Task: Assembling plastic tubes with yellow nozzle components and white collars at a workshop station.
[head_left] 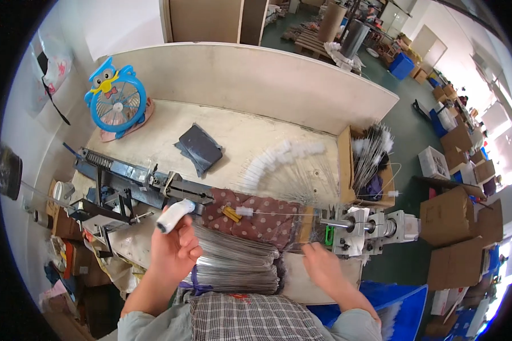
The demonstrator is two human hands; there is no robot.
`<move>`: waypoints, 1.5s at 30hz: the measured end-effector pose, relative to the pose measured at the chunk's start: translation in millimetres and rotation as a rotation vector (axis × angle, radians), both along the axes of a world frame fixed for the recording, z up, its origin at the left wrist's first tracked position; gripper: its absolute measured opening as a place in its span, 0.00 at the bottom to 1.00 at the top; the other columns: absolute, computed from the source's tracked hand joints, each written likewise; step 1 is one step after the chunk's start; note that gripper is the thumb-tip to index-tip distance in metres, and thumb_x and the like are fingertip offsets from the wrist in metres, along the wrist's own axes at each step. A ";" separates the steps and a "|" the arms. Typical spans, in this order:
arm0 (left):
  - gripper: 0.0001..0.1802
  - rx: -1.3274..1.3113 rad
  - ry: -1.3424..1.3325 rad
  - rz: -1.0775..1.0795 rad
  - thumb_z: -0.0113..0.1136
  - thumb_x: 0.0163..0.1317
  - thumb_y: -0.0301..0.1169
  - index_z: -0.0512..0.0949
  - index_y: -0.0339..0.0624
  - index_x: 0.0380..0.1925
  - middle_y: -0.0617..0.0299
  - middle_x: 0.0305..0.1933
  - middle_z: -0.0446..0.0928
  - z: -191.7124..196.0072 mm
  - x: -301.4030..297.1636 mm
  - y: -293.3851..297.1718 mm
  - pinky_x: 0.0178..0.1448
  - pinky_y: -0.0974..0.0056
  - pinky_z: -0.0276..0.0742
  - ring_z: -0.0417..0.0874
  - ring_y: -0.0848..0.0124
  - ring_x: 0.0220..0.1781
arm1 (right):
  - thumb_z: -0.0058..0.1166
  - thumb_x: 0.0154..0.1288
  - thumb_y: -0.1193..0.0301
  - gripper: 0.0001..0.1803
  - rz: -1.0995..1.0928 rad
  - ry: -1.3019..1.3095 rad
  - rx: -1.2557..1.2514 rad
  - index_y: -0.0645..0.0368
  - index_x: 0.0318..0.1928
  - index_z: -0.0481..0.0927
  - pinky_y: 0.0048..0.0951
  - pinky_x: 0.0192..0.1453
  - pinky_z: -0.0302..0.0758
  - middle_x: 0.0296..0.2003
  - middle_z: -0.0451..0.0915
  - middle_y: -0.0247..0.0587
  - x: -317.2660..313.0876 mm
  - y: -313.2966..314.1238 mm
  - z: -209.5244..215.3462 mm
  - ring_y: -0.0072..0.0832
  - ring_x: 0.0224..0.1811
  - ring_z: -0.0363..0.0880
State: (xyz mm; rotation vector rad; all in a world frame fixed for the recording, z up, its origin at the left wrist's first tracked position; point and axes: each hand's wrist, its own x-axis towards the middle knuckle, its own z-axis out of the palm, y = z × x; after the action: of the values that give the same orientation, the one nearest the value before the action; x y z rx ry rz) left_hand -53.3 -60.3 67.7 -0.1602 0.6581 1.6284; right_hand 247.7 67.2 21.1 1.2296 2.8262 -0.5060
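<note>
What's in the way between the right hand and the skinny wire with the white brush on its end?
From above, a tan strip lies between the right hand and the thin wire of the white brush. It looks low, so the hand could probably pass over it, but its exact height is unclear.

Far left: fan (pixel 118 107), blue with yellow and red details. Centre: cloth (pixel 261 226), brown with pale polka dots; on its near side, wires (pixel 239 262), silver-grey, with a purple tie (pixel 195 281). In the left hand (pixel 176 244): handpiece (pixel 175 215), white. Surface (pixel 250 120), cream. Right: clip (pixel 329 235), bright green. Near: apron (pixel 250 318), black-and-white check; sleeves (pixel 148 328), pale grey.
</note>
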 end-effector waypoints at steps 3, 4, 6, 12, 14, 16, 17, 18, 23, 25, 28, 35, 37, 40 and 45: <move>0.24 -0.171 0.189 0.137 0.43 0.67 0.50 0.74 0.40 0.29 0.65 0.13 0.69 -15.8 10.8 -6.8 0.24 0.68 0.67 0.65 0.74 0.12 | 0.45 0.54 0.80 0.04 0.014 0.011 0.251 0.60 0.32 0.70 0.41 0.37 0.74 0.27 0.70 0.45 20.6 7.6 54.4 0.43 0.36 0.75; 0.24 -0.168 0.183 0.147 0.43 0.67 0.50 0.74 0.40 0.29 0.65 0.13 0.69 -24.7 12.4 -8.8 0.24 0.68 0.67 0.65 0.74 0.12 | 0.47 0.54 0.79 0.05 -0.031 0.016 0.303 0.61 0.33 0.73 0.41 0.38 0.73 0.28 0.72 0.46 29.1 18.0 70.4 0.43 0.36 0.74; 0.21 -0.065 0.187 -0.204 0.46 0.67 0.47 0.76 0.40 0.31 0.61 0.20 0.74 -39.2 21.2 -6.9 0.29 0.62 0.73 0.72 0.69 0.17 | 0.49 0.55 0.79 0.05 -0.124 0.106 0.454 0.63 0.33 0.76 0.39 0.39 0.71 0.30 0.74 0.47 44.8 34.4 95.2 0.44 0.35 0.74; 0.09 0.265 0.811 -0.499 0.51 0.64 0.32 0.76 0.37 0.35 0.55 0.36 0.79 -32.8 72.5 74.1 0.32 0.64 0.77 0.80 0.65 0.27 | 0.48 0.58 0.81 0.06 -0.081 0.401 0.551 0.64 0.37 0.76 0.36 0.40 0.73 0.34 0.78 0.44 35.7 54.9 89.7 0.41 0.35 0.77; 0.06 0.277 2.006 -0.191 0.54 0.59 0.28 0.76 0.38 0.33 0.54 0.39 0.77 -44.8 88.0 103.1 0.34 0.63 0.78 0.81 0.63 0.31 | 0.49 0.57 0.82 0.08 -0.036 0.444 0.418 0.64 0.37 0.77 0.35 0.39 0.75 0.36 0.79 0.44 14.8 55.1 76.7 0.40 0.35 0.78; 0.05 0.154 2.231 -0.300 0.55 0.55 0.27 0.76 0.39 0.31 0.55 0.37 0.77 -79.2 90.5 118.0 0.34 0.62 0.77 0.81 0.62 0.33 | 0.52 0.55 0.82 0.09 -0.027 0.472 0.340 0.63 0.38 0.78 0.36 0.39 0.75 0.35 0.79 0.45 -3.7 57.5 66.0 0.42 0.35 0.78; 0.04 0.034 2.440 -0.427 0.56 0.51 0.27 0.76 0.40 0.28 0.57 0.35 0.76 -91.0 91.4 125.2 0.34 0.60 0.77 0.81 0.61 0.34 | 0.54 0.54 0.82 0.10 -0.032 0.490 0.265 0.62 0.38 0.78 0.37 0.40 0.76 0.35 0.79 0.46 -10.6 59.5 61.8 0.44 0.34 0.78; 0.04 0.033 2.448 -0.433 0.56 0.51 0.27 0.76 0.40 0.28 0.57 0.35 0.76 -98.8 91.1 131.0 0.34 0.60 0.77 0.81 0.61 0.34 | 0.54 0.54 0.82 0.10 -0.036 0.497 0.261 0.62 0.38 0.78 0.37 0.40 0.76 0.35 0.79 0.46 -17.2 63.8 53.3 0.44 0.34 0.78; 0.03 0.039 2.691 -0.390 0.56 0.49 0.29 0.76 0.44 0.26 0.61 0.32 0.74 -91.1 86.6 180.5 0.38 0.58 0.75 0.80 0.63 0.38 | 0.57 0.57 0.68 0.06 -0.025 0.329 0.214 0.53 0.34 0.83 0.39 0.35 0.74 0.27 0.80 0.39 -35.5 88.3 20.8 0.41 0.30 0.78; 0.05 -0.003 2.792 -0.353 0.56 0.49 0.29 0.76 0.45 0.29 0.61 0.33 0.74 -84.6 74.5 189.0 0.39 0.58 0.74 0.79 0.63 0.39 | 0.57 0.56 0.65 0.07 0.078 0.354 0.031 0.51 0.33 0.84 0.38 0.35 0.74 0.26 0.80 0.38 -33.1 92.5 38.2 0.40 0.30 0.78; 0.08 0.407 2.526 -0.142 0.58 0.51 0.30 0.80 0.46 0.33 0.62 0.37 0.77 -66.7 73.4 155.8 0.41 0.60 0.75 0.79 0.64 0.41 | 0.58 0.55 0.62 0.08 0.166 0.457 -0.210 0.48 0.32 0.85 0.36 0.34 0.73 0.25 0.80 0.38 -32.3 85.2 64.2 0.37 0.29 0.77; 0.10 0.161 1.890 -0.426 0.61 0.57 0.28 0.81 0.41 0.40 0.56 0.39 0.81 -64.4 60.0 33.0 0.42 0.64 0.78 0.82 0.63 0.40 | 0.61 0.51 0.64 0.07 -0.023 0.269 0.220 0.49 0.31 0.85 0.37 0.35 0.75 0.27 0.81 0.40 -51.7 102.9 53.1 0.41 0.30 0.78; 0.10 0.094 1.762 -0.429 0.60 0.58 0.28 0.80 0.39 0.40 0.57 0.38 0.81 -68.9 55.2 18.7 0.40 0.65 0.78 0.83 0.66 0.38 | 0.61 0.51 0.63 0.07 0.042 0.233 0.098 0.49 0.30 0.86 0.37 0.35 0.74 0.26 0.81 0.40 -35.3 105.8 44.6 0.41 0.30 0.79; 0.11 -0.080 1.385 -0.436 0.59 0.61 0.29 0.79 0.36 0.42 0.57 0.37 0.81 -75.2 51.2 6.9 0.41 0.67 0.78 0.82 0.71 0.38 | 0.62 0.49 0.62 0.07 0.074 0.212 -0.103 0.48 0.29 0.86 0.37 0.34 0.74 0.24 0.80 0.39 -30.9 99.5 57.5 0.39 0.29 0.78; 0.12 -0.069 0.771 -0.364 0.56 0.64 0.32 0.79 0.33 0.39 0.56 0.32 0.80 -79.6 53.3 16.0 0.43 0.66 0.77 0.81 0.69 0.35 | 0.62 0.49 0.62 0.07 0.134 0.283 -0.058 0.48 0.27 0.86 0.34 0.34 0.72 0.23 0.80 0.35 -60.9 89.6 60.5 0.34 0.30 0.76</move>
State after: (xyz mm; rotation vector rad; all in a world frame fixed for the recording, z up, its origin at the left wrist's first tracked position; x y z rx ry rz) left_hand 0.0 -44.3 -11.9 0.5393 1.2451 1.2847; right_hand 186.8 156.9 81.6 1.0229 3.0692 -0.8079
